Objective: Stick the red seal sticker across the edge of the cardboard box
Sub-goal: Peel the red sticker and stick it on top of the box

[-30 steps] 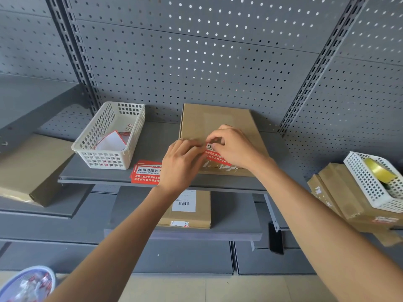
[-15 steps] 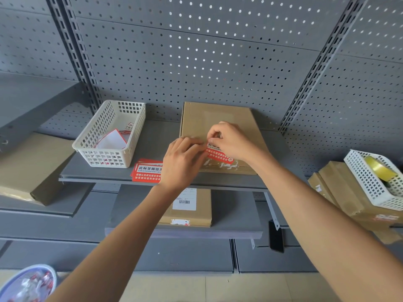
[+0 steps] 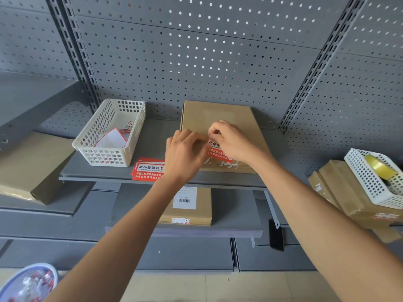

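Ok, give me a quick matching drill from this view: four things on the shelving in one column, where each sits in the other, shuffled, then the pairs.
Things
1. red seal sticker
2. spare red stickers
3. yellow tape roll
4. box with barcode label

Places
A. in the white basket at far right
B. on the lower shelf, under the arms
C. between both hands, over the cardboard box
D. stacked on the shelf beside the left-hand basket

Pairs: 1-C, 2-D, 3-A, 4-B
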{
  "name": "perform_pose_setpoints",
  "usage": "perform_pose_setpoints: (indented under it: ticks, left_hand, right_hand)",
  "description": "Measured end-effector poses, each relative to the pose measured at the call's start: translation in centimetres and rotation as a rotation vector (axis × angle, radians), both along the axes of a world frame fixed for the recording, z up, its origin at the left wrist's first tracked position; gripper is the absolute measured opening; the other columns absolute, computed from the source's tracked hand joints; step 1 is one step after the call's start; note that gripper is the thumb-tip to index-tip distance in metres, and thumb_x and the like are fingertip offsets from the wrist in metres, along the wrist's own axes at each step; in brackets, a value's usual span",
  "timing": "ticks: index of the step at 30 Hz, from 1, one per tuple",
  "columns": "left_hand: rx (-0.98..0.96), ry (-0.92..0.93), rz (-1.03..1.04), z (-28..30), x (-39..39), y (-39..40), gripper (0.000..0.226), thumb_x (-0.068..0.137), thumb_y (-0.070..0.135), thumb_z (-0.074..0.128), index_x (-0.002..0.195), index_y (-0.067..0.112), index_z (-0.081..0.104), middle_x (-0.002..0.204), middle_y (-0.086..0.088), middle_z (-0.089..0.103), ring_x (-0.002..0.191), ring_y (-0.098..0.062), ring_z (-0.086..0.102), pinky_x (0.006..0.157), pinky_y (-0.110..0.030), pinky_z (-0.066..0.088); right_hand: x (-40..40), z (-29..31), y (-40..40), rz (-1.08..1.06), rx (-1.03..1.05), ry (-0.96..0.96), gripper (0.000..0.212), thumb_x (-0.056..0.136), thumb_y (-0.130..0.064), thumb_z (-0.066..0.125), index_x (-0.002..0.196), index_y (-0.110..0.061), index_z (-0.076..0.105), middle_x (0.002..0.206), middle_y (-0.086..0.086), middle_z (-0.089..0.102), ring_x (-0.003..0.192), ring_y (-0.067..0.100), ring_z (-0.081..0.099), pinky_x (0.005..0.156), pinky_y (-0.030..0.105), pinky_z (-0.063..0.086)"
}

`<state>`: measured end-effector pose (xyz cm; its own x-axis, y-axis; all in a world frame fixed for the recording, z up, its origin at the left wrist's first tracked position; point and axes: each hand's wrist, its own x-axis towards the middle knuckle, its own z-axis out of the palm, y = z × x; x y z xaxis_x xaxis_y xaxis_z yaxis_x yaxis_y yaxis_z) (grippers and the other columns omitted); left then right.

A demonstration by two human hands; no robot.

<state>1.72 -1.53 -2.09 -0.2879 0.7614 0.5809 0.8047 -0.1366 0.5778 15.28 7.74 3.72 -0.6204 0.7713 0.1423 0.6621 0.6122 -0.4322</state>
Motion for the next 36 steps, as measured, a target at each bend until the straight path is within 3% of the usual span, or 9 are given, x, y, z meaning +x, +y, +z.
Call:
perform_pose_setpoints:
  ticks: [4,7,10,12,14,18,24,31,36]
  left_hand:
    - [-0.114,-0.010,0.078,1.1,0.5,1.1,0.022,0.093,0.047,0.063,0.098,0.030,0.076,0.101,0.006,0.065,0.099,-0.021,0.050,0.084,-0.036,0.031]
    - [-0.153,-0.025,0.094,1.4,0.7,1.4,0.022,0.093,0.048,0.065,0.096,0.031,0.078,0.102,0.006,0.063,0.101,-0.021,0.046,0.083,-0.034,0.024]
    - [-0.160,-0.065,0.082,1.5,0.7,1.4,0.016,0.092,0.045,0.068,0.092,0.032,0.077,0.099,0.010,0.059,0.098,-0.016,0.040,0.083,-0.032,0.021]
    - [-0.158,-0.077,0.080,1.4,0.7,1.3,0.013,0.092,0.043,0.068,0.090,0.032,0.076,0.098,0.011,0.057,0.098,-0.015,0.038,0.084,-0.032,0.021]
    - [-0.156,-0.073,0.080,1.2,0.9,1.3,0.013,0.093,0.043,0.065,0.090,0.033,0.074,0.101,0.011,0.057,0.100,-0.016,0.040,0.086,-0.033,0.023]
    - [-0.161,-0.064,0.072,0.8,0.9,1.4,0.015,0.096,0.044,0.060,0.092,0.033,0.070,0.105,0.009,0.059,0.103,-0.019,0.042,0.090,-0.036,0.027]
    - [-0.146,-0.054,0.059,0.5,1.0,1.4,0.015,0.099,0.042,0.057,0.094,0.032,0.068,0.108,0.009,0.058,0.104,-0.019,0.041,0.092,-0.038,0.028]
    - [-0.162,-0.070,0.049,0.8,0.9,1.3,0.012,0.098,0.038,0.058,0.095,0.033,0.068,0.109,0.010,0.059,0.105,-0.019,0.042,0.089,-0.035,0.023]
    - [-0.211,-0.045,0.056,1.5,0.8,1.3,0.016,0.094,0.048,0.062,0.097,0.034,0.068,0.107,0.013,0.055,0.103,-0.016,0.038,0.089,-0.034,0.023]
  right_hand:
    - [0.0,0.0,0.0,-0.006,-0.010,0.012,0.017,0.101,-0.019,0.052,0.086,-0.027,0.057,0.099,-0.009,0.055,0.096,0.017,0.054,0.081,0.038,0.046]
    - [0.1,0.0,-0.2,-0.003,-0.044,0.073,0.017,0.099,-0.018,0.054,0.086,-0.026,0.060,0.100,-0.007,0.060,0.091,0.015,0.057,0.075,0.031,0.044]
    - [0.9,0.3,-0.4,-0.020,-0.101,0.188,0.006,0.095,-0.018,0.063,0.095,-0.018,0.069,0.092,-0.009,0.065,0.081,0.007,0.059,0.070,0.023,0.042]
    - [1.8,0.6,-0.3,-0.035,-0.120,0.208,0.012,0.093,-0.020,0.067,0.104,-0.018,0.069,0.088,-0.016,0.063,0.081,0.004,0.061,0.069,0.020,0.044]
    - [2.8,0.6,0.0,-0.037,-0.110,0.155,0.015,0.091,-0.022,0.069,0.106,-0.019,0.071,0.092,-0.012,0.064,0.081,0.005,0.060,0.068,0.018,0.043]
    - [4.0,0.4,0.4,-0.027,-0.103,0.095,0.006,0.087,-0.023,0.074,0.091,-0.019,0.076,0.099,0.000,0.063,0.078,0.008,0.056,0.072,0.025,0.047]
    - [3.8,0.4,0.2,-0.026,-0.130,0.082,0.010,0.088,-0.019,0.072,0.079,-0.023,0.069,0.100,-0.001,0.061,0.081,0.009,0.053,0.072,0.025,0.039]
    - [3.1,0.4,0.1,-0.022,-0.103,0.005,0.013,0.099,-0.020,0.058,0.086,-0.021,0.061,0.102,-0.004,0.053,0.093,0.016,0.052,0.077,0.027,0.034]
    - [3.2,0.5,0.0,-0.017,-0.108,0.000,0.013,0.101,-0.023,0.054,0.092,-0.018,0.060,0.106,-0.004,0.053,0.095,0.014,0.049,0.077,0.029,0.035]
